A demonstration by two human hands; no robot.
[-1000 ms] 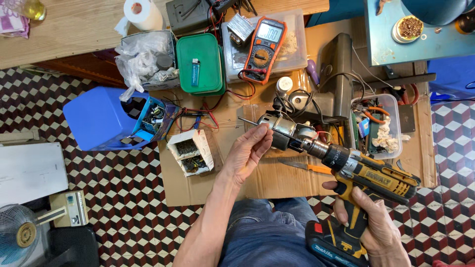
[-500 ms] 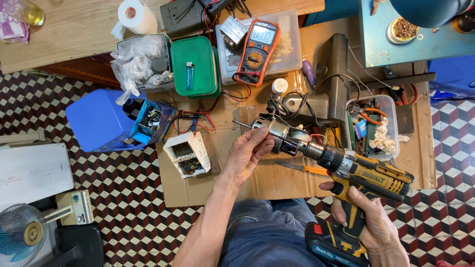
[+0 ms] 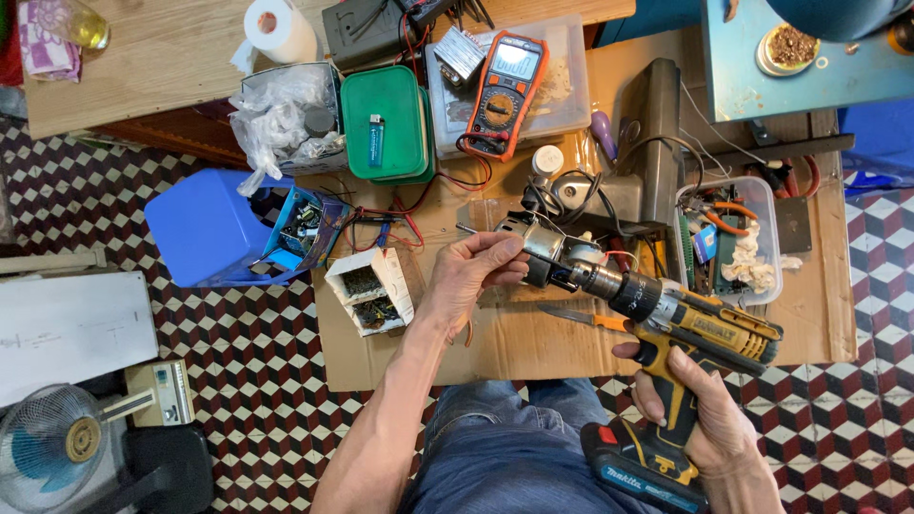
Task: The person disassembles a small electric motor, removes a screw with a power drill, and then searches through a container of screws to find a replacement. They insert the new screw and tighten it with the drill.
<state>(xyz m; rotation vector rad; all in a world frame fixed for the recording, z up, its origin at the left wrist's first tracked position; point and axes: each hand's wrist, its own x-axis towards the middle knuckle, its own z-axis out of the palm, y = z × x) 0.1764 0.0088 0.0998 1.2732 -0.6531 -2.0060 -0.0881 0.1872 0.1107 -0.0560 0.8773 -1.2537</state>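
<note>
My right hand (image 3: pixel 698 405) grips the handle of a yellow and black cordless drill (image 3: pixel 709 333), whose chuck points up and left. A small silver motor (image 3: pixel 543 249) sits at the drill's chuck end. Fingers of my left hand (image 3: pixel 476 271) pinch that motor from its left side, above a sheet of brown cardboard (image 3: pixel 533 333) on the floor. My knees in blue jeans show at the bottom.
An orange multimeter (image 3: pixel 502 90) lies on a clear lid, a green box (image 3: pixel 383 124) with a lighter beside it. A blue plastic case (image 3: pixel 219 228) and small white box of parts (image 3: pixel 371 290) lie left. A clear tray with tools (image 3: pixel 728 238) sits right. A knife (image 3: pixel 581 316) lies under the drill.
The view has shifted slightly. My left hand has closed further around the motor at the drill's tip; the drill stays in my right hand in about the same place.
</note>
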